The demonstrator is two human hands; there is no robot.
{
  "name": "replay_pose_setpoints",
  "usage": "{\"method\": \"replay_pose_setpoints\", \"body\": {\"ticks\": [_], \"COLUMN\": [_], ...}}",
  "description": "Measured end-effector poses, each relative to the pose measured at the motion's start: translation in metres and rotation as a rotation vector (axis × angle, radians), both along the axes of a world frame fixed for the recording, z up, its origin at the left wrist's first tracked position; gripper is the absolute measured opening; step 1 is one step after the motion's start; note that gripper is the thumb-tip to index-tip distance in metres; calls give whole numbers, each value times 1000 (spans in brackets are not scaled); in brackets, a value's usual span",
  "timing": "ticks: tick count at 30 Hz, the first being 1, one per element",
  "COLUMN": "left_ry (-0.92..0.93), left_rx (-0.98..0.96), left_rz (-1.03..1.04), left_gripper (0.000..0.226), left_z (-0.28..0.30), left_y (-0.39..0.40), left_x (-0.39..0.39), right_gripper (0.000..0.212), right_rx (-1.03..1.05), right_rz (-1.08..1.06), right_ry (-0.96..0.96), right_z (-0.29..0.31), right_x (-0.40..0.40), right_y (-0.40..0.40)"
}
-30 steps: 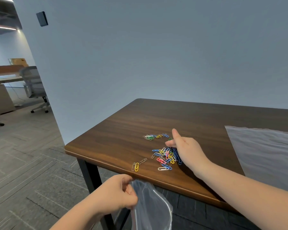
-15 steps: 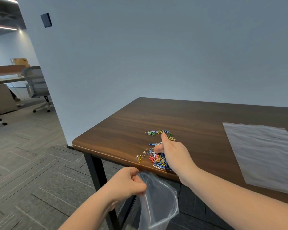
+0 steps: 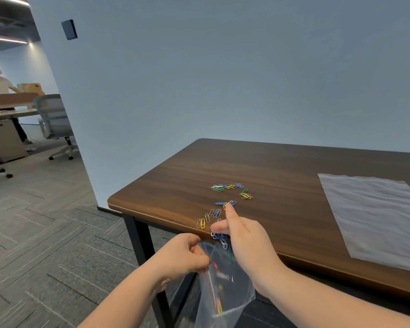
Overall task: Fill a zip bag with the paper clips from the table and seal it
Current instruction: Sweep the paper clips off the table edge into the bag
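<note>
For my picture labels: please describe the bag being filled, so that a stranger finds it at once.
Find the brown wooden table. Below its near edge, a clear zip bag hangs from the left hand, which pinches its rim. Unlike the other bag, lying flat on the tabletop at the right, it hangs open with coloured clips inside.

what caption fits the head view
Right hand pushes paper clips over the table edge into a zip bag held by the left hand

Two bare hands show, the left hand (image 3: 185,254) and the right hand (image 3: 246,242). Both forearms run bare to the lower edge of view, uncovered by any sleeve.
</note>
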State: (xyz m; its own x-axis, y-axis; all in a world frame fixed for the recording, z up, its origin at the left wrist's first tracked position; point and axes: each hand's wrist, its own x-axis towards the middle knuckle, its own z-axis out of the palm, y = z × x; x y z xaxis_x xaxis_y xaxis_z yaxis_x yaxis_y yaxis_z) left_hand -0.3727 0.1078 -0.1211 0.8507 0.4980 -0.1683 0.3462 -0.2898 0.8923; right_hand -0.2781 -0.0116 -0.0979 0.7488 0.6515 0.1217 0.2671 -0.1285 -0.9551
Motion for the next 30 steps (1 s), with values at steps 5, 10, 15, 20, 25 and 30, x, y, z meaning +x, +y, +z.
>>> {"method": "replay_pose_setpoints", "body": {"ticks": [5,10,15,20,25,30], "left_ry": [-5,-13,-3,-8,-17,2], "left_rx": [-3,29,-7,-56,-80,-93], "left_rz": [-17,-2,-8,-9,3,-38], "left_gripper": [32,38,38,50,41,45], "left_z": [0,-7,-7,-5,-2,0], "left_y": [3,6,6,8,10,14], "left_x": [0,-1,-1,-3,-4,-4], "right_gripper": [56,53,50,47,52,52], "right_rx": [74,259,41,-4,-59,158], "right_rz": [61,14,-56,70,162,-133], "right_ry": [94,92,-2,-23,-93,-236], "right_z": [0,14,16,12,13,23], "right_x": [2,34,98,105,104,114], "right_y": [-6,-4,27,54,72,73]}}
